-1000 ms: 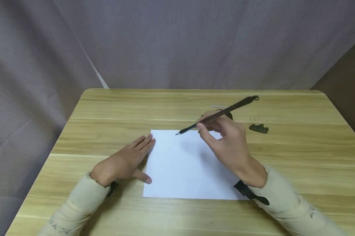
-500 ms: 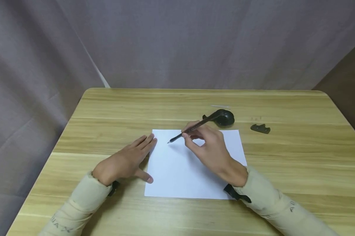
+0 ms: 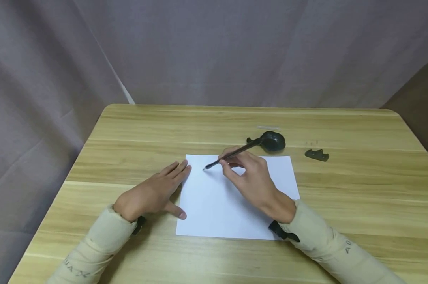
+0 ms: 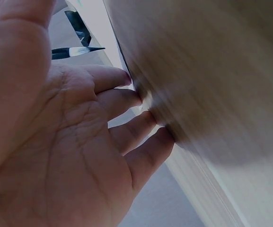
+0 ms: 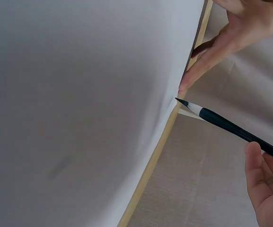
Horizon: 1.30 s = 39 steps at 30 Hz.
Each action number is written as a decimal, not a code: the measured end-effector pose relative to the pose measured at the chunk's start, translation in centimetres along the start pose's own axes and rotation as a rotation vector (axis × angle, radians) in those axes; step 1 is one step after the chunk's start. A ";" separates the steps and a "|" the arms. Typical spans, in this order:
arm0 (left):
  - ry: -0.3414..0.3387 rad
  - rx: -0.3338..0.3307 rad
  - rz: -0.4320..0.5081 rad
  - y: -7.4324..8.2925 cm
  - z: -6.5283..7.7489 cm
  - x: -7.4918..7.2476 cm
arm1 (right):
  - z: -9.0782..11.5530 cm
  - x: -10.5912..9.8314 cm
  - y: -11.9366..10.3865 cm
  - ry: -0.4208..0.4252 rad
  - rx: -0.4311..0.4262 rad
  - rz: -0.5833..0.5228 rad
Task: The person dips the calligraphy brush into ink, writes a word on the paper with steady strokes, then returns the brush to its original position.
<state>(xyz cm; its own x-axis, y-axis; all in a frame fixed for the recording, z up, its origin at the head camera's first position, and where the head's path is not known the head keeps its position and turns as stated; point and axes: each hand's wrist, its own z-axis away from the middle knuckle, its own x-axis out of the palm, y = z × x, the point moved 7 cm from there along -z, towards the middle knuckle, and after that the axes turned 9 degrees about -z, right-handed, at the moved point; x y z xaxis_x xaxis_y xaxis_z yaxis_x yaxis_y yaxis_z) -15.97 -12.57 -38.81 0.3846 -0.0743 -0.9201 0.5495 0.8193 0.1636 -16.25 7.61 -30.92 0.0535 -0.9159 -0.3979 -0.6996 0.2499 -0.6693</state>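
Note:
A sheet of white paper (image 3: 214,213) lies on the wooden table. My left hand (image 3: 151,193) rests at its left edge, fingers extended, with fingertips and thumb tip on the paper's margin. My right hand (image 3: 258,177) pinches a dark writing brush (image 3: 247,146) between thumb and fingers, above the sheet. The brush slants, its tip down to the left over the upper left part of the paper. In the right wrist view the brush (image 5: 226,124) has a pale band of bristles and a dark point. I cannot tell whether that point touches the paper.
Behind the paper sits a round black dish (image 3: 273,141), partly overlapped by the brush handle. A small dark wavy-edged piece (image 3: 316,155) lies to its right. A thin clear strip (image 3: 269,128) is farther back. Grey curtain (image 3: 214,51) hangs beyond the table.
My right hand has brought the brush left and nearer to me, over the paper's upper left, then nearly stopped. The black dish has come into fuller view. My left hand stays on the edge.

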 end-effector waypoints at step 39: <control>-0.015 -0.015 -0.022 0.0 -0.1 0.1 | 0.2 -1.0 -1.5 0.009 0.027 -0.032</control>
<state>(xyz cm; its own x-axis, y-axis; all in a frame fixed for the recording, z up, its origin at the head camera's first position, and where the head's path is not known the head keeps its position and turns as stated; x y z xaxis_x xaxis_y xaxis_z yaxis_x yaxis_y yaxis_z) -16.04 -12.54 -38.92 0.3837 -0.1009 -0.9179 0.5465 0.8261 0.1377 -15.09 8.24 -29.59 0.0693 -0.9263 -0.3703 -0.6783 0.2284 -0.6984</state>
